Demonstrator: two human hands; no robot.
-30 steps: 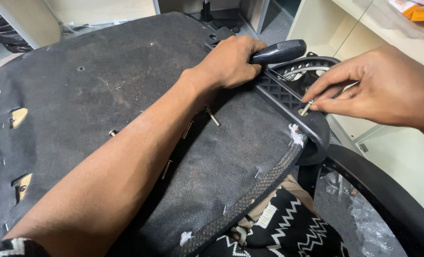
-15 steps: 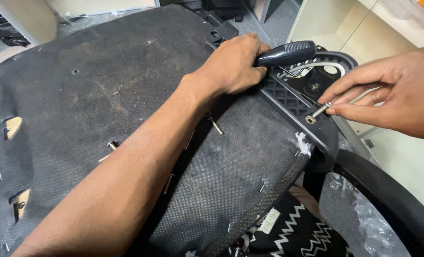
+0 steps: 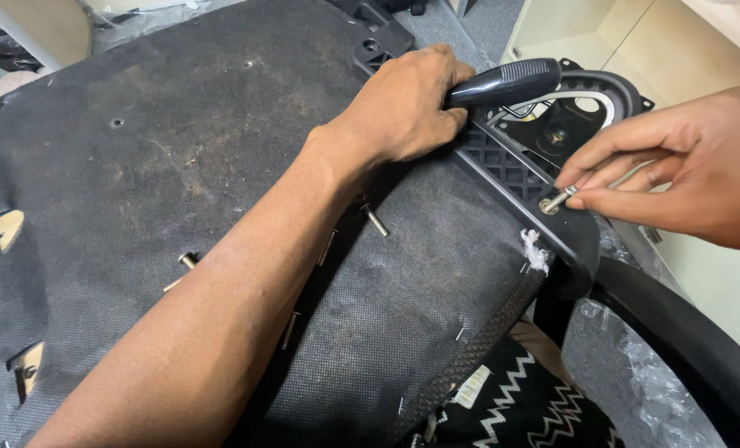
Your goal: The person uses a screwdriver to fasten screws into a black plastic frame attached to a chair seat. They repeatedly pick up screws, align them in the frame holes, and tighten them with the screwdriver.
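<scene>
An upturned chair seat covered in dusty black fabric fills the view. My left hand reaches across it and grips a black lever handle on the black plastic mechanism plate at the seat's right edge. My right hand pinches a silver bolt between thumb and fingers, with the bolt's tip at a hole in that plate. Loose silver bolts lie on the fabric beside my left forearm.
A black armrest wrapped in clear plastic curves at the lower right. A black-and-white zigzag cloth lies under the seat edge. Pale cabinet panels stand at the upper right. Fabric cut-outs show wood at the left.
My right hand has brought the bolt down and in to the hole in the plate. My left hand keeps its grip on the lever handle.
</scene>
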